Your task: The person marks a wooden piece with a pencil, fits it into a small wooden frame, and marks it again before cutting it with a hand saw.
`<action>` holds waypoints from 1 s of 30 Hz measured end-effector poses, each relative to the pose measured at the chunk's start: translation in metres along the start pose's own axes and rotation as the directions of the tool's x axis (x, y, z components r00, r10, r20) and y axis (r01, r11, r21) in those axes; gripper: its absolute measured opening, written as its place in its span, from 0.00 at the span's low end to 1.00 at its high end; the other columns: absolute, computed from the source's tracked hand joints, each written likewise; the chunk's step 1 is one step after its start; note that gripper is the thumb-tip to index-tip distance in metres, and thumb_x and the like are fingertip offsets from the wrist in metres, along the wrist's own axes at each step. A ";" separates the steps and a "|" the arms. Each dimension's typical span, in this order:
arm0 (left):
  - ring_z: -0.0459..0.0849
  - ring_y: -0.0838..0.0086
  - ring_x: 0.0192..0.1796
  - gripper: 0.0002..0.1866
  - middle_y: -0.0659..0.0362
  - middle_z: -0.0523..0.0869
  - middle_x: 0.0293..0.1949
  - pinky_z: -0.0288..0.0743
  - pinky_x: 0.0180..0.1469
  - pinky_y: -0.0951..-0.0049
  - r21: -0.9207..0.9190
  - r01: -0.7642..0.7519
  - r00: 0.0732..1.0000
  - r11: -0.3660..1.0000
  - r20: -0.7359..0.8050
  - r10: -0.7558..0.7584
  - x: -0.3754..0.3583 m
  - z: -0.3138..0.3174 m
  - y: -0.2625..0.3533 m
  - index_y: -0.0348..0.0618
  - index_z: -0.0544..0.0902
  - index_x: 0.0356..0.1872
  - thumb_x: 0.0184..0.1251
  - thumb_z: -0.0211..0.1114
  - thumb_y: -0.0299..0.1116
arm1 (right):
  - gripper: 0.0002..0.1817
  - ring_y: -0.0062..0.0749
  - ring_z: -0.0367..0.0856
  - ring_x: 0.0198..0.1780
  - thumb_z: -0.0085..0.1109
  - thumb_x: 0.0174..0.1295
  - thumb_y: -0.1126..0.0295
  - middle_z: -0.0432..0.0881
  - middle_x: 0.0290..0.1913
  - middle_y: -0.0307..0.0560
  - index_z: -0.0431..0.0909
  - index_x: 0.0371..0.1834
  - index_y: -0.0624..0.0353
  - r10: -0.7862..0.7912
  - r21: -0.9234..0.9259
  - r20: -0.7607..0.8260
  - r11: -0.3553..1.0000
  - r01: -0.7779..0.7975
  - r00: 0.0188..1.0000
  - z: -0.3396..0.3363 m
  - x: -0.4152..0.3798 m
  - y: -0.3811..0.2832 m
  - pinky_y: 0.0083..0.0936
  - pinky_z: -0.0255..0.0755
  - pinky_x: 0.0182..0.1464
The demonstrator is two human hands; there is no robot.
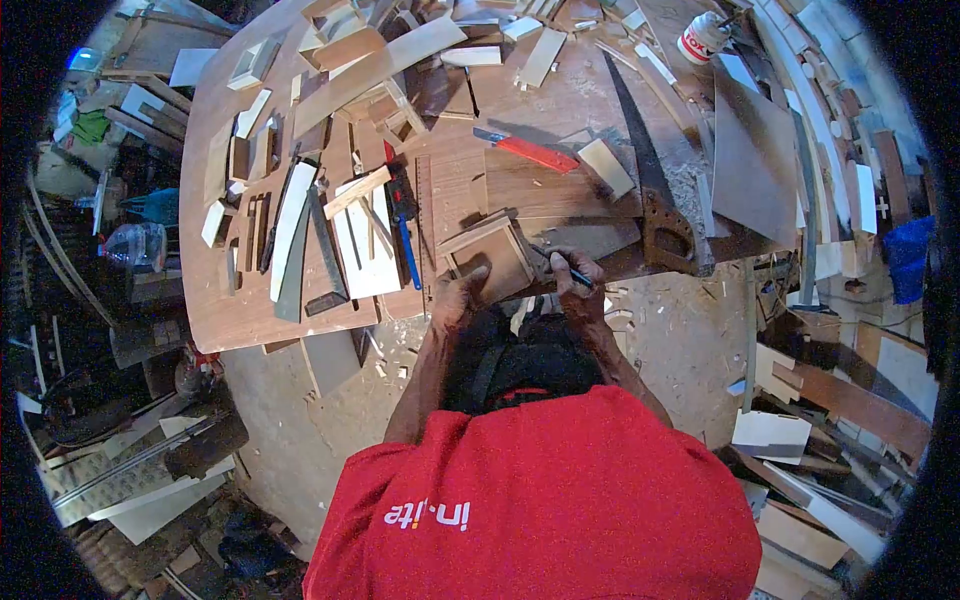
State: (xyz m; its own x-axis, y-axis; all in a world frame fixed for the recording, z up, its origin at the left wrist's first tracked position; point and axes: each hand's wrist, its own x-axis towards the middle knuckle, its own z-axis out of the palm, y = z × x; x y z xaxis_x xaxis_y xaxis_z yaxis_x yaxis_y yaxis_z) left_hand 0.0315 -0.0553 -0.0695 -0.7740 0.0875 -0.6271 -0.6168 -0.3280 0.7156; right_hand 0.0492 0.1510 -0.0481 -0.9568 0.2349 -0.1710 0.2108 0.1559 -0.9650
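Observation:
My left hand (462,297) is closed on the near left edge of a small wooden box (490,262), thumb on its face. The box is held at the table's front edge. In my closed right hand (579,276) is a thin dark pen-like tool (574,272), its tip directed at the box's right side. A handsaw (655,190) with a wooden handle lies just beyond my right hand. To the left of the box are a blue-handled tool (409,250) and a long steel ruler (423,220).
The wooden table (225,318) carries many offcuts, a red-handled cutter (535,153), a try square (325,260), a light wood block (606,167) and a white glue bottle (702,40). A large board (752,165) lies at right. Scrap wood (790,435) is piled on the floor.

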 end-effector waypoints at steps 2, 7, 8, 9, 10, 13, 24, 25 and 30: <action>0.84 0.72 0.40 0.17 0.59 0.84 0.42 0.80 0.39 0.70 -0.051 -0.049 0.999 0.997 0.008 0.050 0.003 0.001 -0.003 0.37 0.79 0.53 0.63 0.63 0.31 | 0.12 0.26 0.81 0.35 0.54 0.66 0.66 0.83 0.31 0.43 0.81 0.43 0.63 -0.016 -0.002 -0.014 1.000 0.016 1.000 0.000 0.002 -0.003 0.24 0.74 0.41; 0.84 0.72 0.40 0.17 0.59 0.84 0.42 0.81 0.38 0.70 -0.048 0.000 1.000 0.999 0.008 0.001 0.008 -0.003 -0.005 0.36 0.79 0.52 0.64 0.63 0.30 | 0.12 0.35 0.83 0.33 0.56 0.64 0.62 0.84 0.30 0.48 0.82 0.38 0.60 0.019 0.040 -0.047 0.999 -0.017 0.999 0.005 0.007 0.001 0.30 0.75 0.38; 0.84 0.72 0.40 0.17 0.59 0.84 0.42 0.81 0.37 0.70 -0.032 -0.033 0.999 0.999 0.015 0.033 0.010 -0.006 -0.008 0.37 0.79 0.52 0.64 0.63 0.30 | 0.13 0.35 0.83 0.33 0.55 0.64 0.61 0.84 0.29 0.48 0.82 0.37 0.60 -0.022 -0.030 -0.029 0.999 0.021 0.999 0.005 0.010 0.003 0.30 0.75 0.38; 0.84 0.72 0.40 0.17 0.59 0.84 0.42 0.81 0.37 0.70 -0.030 -0.031 0.999 0.999 0.013 0.032 0.009 -0.004 -0.007 0.37 0.79 0.52 0.64 0.63 0.30 | 0.14 0.35 0.83 0.33 0.55 0.64 0.61 0.83 0.28 0.48 0.82 0.36 0.60 -0.062 -0.099 -0.008 0.993 0.061 0.998 0.006 0.013 0.005 0.30 0.75 0.37; 0.83 0.73 0.39 0.16 0.60 0.83 0.41 0.81 0.36 0.70 -0.043 -0.023 1.000 0.999 -0.008 0.022 0.009 -0.002 -0.006 0.37 0.79 0.52 0.63 0.63 0.30 | 0.14 0.35 0.83 0.33 0.55 0.64 0.61 0.83 0.28 0.48 0.82 0.36 0.60 -0.061 -0.098 -0.008 0.993 0.060 0.998 0.007 0.014 0.008 0.30 0.75 0.37; 0.82 0.74 0.37 0.16 0.61 0.83 0.39 0.80 0.35 0.71 -0.029 0.015 0.999 0.999 -0.027 -0.016 0.009 -0.004 -0.005 0.38 0.80 0.50 0.62 0.64 0.31 | 0.14 0.36 0.82 0.31 0.54 0.64 0.61 0.83 0.27 0.48 0.81 0.33 0.61 -0.091 -0.054 0.007 0.994 0.092 0.996 0.006 0.014 0.004 0.31 0.74 0.35; 0.81 0.75 0.35 0.13 0.63 0.82 0.38 0.79 0.36 0.73 -0.071 -0.001 0.999 0.997 -0.054 -0.003 0.014 -0.003 -0.011 0.39 0.82 0.45 0.62 0.65 0.32 | 0.11 0.32 0.83 0.28 0.53 0.64 0.65 0.83 0.26 0.45 0.78 0.33 0.61 0.055 -0.056 0.133 0.997 -0.048 0.990 -0.025 -0.018 0.007 0.29 0.75 0.33; 0.81 0.75 0.36 0.13 0.62 0.82 0.38 0.79 0.38 0.73 -0.072 -0.008 0.999 0.997 -0.037 0.005 0.021 -0.011 -0.017 0.38 0.82 0.46 0.62 0.65 0.31 | 0.12 0.32 0.83 0.29 0.54 0.64 0.64 0.83 0.26 0.47 0.79 0.35 0.62 0.072 -0.118 0.127 0.991 -0.057 0.989 -0.028 -0.021 0.007 0.29 0.76 0.35; 0.81 0.75 0.40 0.14 0.62 0.83 0.41 0.78 0.40 0.72 -0.030 0.025 1.000 0.999 0.005 -0.025 0.020 -0.015 -0.014 0.38 0.82 0.47 0.62 0.65 0.32 | 0.15 0.34 0.84 0.31 0.54 0.65 0.61 0.84 0.27 0.48 0.81 0.39 0.62 -0.065 -0.056 0.020 0.996 0.066 0.998 -0.022 -0.009 -0.016 0.31 0.76 0.37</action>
State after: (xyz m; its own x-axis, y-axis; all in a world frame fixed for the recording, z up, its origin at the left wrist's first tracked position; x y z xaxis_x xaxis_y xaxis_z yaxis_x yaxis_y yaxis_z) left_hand 0.0269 -0.0632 -0.0969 -0.7591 0.1003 -0.6432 -0.6314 -0.3540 0.6899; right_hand 0.0592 0.1671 -0.0269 -0.9724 0.2047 -0.1120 0.1581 0.2248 -0.9615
